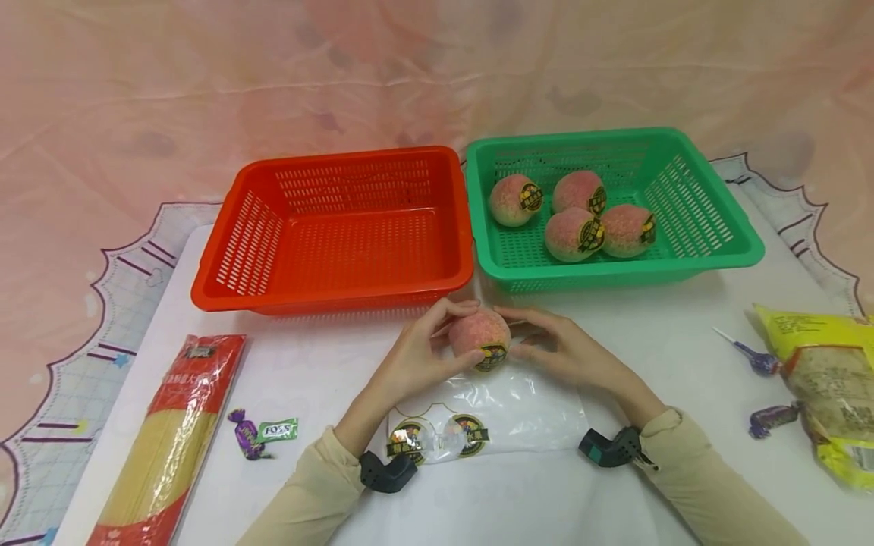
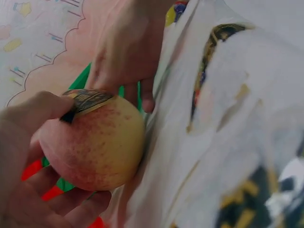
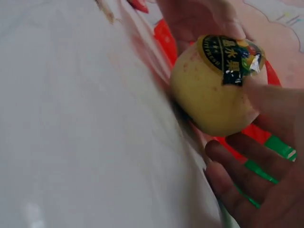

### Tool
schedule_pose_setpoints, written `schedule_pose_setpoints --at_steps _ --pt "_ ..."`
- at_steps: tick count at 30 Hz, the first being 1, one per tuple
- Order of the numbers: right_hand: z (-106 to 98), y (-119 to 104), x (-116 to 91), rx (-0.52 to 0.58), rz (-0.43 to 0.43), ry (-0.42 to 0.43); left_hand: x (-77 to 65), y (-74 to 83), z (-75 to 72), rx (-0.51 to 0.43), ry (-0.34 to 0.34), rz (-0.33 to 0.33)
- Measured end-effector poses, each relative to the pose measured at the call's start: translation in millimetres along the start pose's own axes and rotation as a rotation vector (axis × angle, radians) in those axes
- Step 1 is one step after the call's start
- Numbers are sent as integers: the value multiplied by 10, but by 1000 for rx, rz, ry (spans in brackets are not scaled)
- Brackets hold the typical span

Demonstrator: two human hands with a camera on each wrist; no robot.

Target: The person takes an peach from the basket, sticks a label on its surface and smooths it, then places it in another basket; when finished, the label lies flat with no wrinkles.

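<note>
A pink and yellow peach [image 1: 478, 330] is held just above the near side of the baskets by my left hand [image 1: 416, 353], thumb on one side and fingers on the other. A black and gold label [image 3: 228, 57] lies across its skin; in the left wrist view the left thumb presses the label's end. My right hand [image 1: 573, 353] is at the peach's right side, its fingers loosely extended and fingertips right at the fruit. In the right wrist view its thumb overlaps the label's edge. Below lies a clear plastic sheet [image 1: 539, 413] bearing two more labels [image 1: 471, 437].
A red basket [image 1: 334, 292] stands at back left. Beside it, a green basket [image 1: 614, 265] contains several labelled peaches [image 1: 573, 235]. Noodles in a long packet [image 1: 171, 432] and two wrapped candies [image 1: 278, 430] lie left; a lollipop [image 1: 758, 360], purple candy [image 1: 774, 418] and yellow bag [image 1: 833, 387] lie right.
</note>
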State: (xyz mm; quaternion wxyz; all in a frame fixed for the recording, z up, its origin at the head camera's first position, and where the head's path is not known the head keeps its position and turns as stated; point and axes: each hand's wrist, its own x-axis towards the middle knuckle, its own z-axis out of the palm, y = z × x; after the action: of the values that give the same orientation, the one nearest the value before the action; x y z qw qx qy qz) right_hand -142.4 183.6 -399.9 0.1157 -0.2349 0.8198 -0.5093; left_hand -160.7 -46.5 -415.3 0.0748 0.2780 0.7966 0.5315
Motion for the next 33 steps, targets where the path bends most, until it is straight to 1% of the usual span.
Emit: schedule_pose_setpoints --at_steps 2,4,7,10,14,18,20,23,25,28,30,33 --pt "10 -34 4 17 32 0 1 2 17 15 6 22" --pt "41 -47 12 20 49 22 -5 9 37 60 6 44" --pt "101 -18 33 7 47 78 -19 33 67 154 4 53" --pt "136 82 47 -19 39 115 -23 61 98 256 22 48" --pt "138 214 42 -34 35 115 -12 100 137 351 36 56" --pt "145 229 27 -43 35 100 -7 127 158 438 17 83" --pt "168 193 29 -87 39 103 -11 138 151 472 7 105" --pt "215 122 37 -147 50 145 -7 145 141 493 -6 129" --pt "237 87 43 -180 47 175 -5 151 135 499 -10 132" --pt "271 45 38 -195 50 212 -9 160 141 509 -10 119" --pt "308 19 17 -258 48 232 -17 165 156 518 -7 106" --pt "401 -20 -31 -412 61 281 -33 170 197 540 9 75"
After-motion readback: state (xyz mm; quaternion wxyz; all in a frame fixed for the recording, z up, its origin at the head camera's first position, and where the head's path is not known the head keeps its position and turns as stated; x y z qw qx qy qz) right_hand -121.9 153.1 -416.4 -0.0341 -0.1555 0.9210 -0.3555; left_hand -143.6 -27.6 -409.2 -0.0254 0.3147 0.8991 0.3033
